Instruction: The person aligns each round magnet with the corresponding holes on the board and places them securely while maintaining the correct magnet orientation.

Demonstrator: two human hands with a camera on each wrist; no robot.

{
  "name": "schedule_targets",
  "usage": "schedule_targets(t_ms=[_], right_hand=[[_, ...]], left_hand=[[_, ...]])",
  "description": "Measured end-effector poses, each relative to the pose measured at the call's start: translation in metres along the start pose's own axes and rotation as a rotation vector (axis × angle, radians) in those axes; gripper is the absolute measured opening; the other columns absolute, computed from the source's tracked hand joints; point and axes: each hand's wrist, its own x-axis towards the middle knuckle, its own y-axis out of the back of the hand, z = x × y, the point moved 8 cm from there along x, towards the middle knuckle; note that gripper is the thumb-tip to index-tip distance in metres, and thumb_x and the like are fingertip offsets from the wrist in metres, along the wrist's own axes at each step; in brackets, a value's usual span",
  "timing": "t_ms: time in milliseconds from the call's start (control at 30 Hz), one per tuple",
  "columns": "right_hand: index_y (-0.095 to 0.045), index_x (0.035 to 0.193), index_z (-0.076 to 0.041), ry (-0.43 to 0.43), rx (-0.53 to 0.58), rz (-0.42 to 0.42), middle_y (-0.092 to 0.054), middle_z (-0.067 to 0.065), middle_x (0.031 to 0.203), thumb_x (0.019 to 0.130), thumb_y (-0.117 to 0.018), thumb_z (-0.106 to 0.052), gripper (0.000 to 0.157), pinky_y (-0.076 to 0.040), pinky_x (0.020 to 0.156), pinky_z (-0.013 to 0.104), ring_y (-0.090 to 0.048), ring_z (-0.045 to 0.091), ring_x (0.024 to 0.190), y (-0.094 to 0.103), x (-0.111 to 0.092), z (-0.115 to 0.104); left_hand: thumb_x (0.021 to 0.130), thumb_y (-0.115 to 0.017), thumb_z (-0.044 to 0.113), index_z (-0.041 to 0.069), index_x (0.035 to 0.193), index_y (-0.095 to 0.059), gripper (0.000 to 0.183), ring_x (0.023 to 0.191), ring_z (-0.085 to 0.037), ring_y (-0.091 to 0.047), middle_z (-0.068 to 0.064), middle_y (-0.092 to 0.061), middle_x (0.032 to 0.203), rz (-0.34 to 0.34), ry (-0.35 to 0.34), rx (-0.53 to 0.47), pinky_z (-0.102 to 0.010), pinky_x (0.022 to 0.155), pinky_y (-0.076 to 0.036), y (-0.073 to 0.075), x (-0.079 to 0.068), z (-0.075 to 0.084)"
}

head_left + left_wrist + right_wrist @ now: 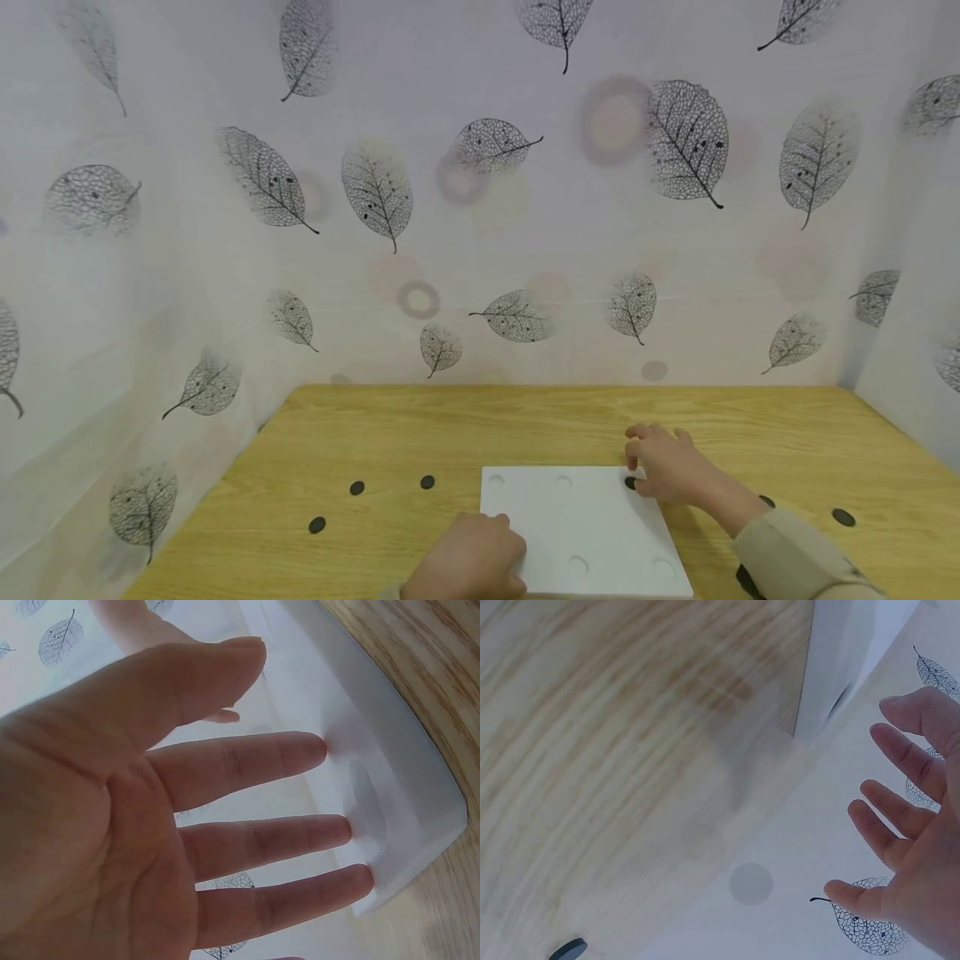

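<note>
A white board [558, 529] with shallow round recesses lies on the wooden table. One black disc [632, 483] sits at its far right corner; the right wrist view shows the same disc [841, 701] edge-on in the board. My right hand [667, 467] hovers beside that corner with its fingers spread and loosely bent, nothing between them. At the board's near left side is my left hand [472, 558]. Its fingers [247, 761] are straight, with the fingertips resting on the board's face close to a recess [367, 802].
Several black discs lie on the table, among them a disc [427, 482] left of the board and another disc [843, 517] at the right. A dark object [748, 582] shows beneath the right sleeve. A leaf-patterned curtain [480, 250] closes off the table's back and sides.
</note>
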Motion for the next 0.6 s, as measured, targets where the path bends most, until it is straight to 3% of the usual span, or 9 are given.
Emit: schedule_targets(t_ms=[167, 600], right_hand=[[-0.055, 0.069, -0.018, 0.022, -0.001, 0.026, -0.052, 0.015, 0.109, 0.064, -0.075, -0.012, 0.021, -0.035, 0.072, 0.059, -0.047, 0.038, 0.099, 0.004, -0.002, -0.002], [-0.056, 0.071, -0.017, 0.048, 0.004, 0.078, -0.055, 0.013, 0.103, 0.063, -0.074, -0.013, 0.020, -0.038, 0.067, 0.057, -0.048, 0.036, 0.095, 0.013, -0.008, 0.003]], left_hand=[[0.070, -0.065, 0.034, 0.017, 0.061, -0.057, 0.020, 0.054, -0.010, -0.040, 0.005, -0.040, 0.061, -0.024, 0.009, -0.017, -0.025, 0.052, -0.035, -0.001, 0.000, 0.000], [0.070, -0.065, 0.033, 0.017, 0.062, -0.057, 0.020, 0.055, -0.010, -0.039, 0.005, -0.040, 0.062, -0.020, 0.012, -0.008, -0.026, 0.052, -0.035, -0.001, 0.001, 0.000]])
